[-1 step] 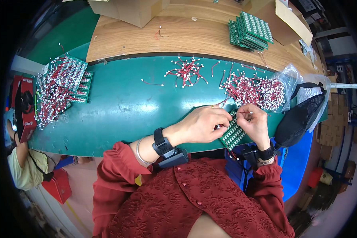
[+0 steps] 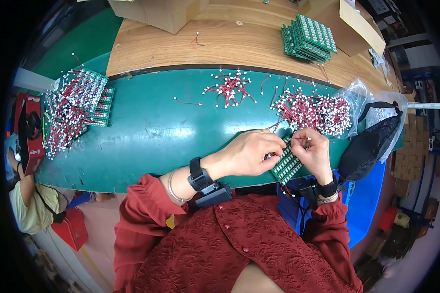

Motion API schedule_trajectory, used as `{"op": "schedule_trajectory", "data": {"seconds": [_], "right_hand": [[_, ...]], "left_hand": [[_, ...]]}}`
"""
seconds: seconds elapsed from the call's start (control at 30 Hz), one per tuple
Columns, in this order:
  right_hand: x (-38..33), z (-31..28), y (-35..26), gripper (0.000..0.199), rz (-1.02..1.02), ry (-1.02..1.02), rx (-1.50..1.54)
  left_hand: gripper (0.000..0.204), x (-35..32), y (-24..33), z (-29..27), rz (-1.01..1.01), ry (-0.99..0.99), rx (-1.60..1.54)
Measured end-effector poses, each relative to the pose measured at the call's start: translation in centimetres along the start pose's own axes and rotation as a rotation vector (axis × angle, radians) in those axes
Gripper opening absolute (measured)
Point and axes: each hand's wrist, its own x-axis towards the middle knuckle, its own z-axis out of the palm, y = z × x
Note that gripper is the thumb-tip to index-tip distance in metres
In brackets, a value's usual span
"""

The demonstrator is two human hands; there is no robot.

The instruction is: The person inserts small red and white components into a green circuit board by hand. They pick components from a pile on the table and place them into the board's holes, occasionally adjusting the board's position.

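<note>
A green circuit board panel [image 2: 288,165] with rows of small white parts lies at the near edge of the green mat, under both my hands. My left hand [image 2: 258,152] is closed over its left side, with the white end of a connector cable [image 2: 268,156] showing at the curled fingers. On the panel's upper right, my right hand [image 2: 312,150] pinches another thin cable, whose white plug [image 2: 308,139] shows by the fingertips. Just beyond my hands is a heap of red-and-black cables with white plugs [image 2: 308,111]. My fingers hide part of the panel.
A smaller cable pile [image 2: 231,89] sits mid-mat. Wired panels [image 2: 78,105] are heaped at the left, bare panels [image 2: 310,38] stacked at the back right. A black mesh pouch [image 2: 369,146] and clear plastic bag lie right; a blue bin [image 2: 371,205] is below. Another person's sleeve [image 2: 36,205] shows left.
</note>
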Motion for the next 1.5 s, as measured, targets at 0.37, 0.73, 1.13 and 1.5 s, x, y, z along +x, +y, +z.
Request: {"op": "schedule_trajectory", "data": {"seconds": [0.37, 0.73, 1.13, 1.5], "right_hand": [[0.0, -0.1, -0.2, 0.008, -0.061, -0.011, -0.115], [0.5, -0.5, -1.2, 0.009, -0.102, -0.106, -0.219], [0.1, -0.2, -2.9, 0.009, -0.333, -0.190, -0.650], [1.1, -0.7, -3.2, 0.008, -0.444, -0.307, -0.703]], "left_hand": [[0.009, 0.0, 0.1, -0.1, -0.015, -0.004, -0.020], [0.009, 0.1, 0.0, 0.0, 0.003, 0.006, 0.006], [0.006, 0.2, 0.3, 0.1, 0.021, 0.001, 0.014], [0.005, -0.1, 0.4, -0.1, 0.124, -0.103, 0.027]]}}
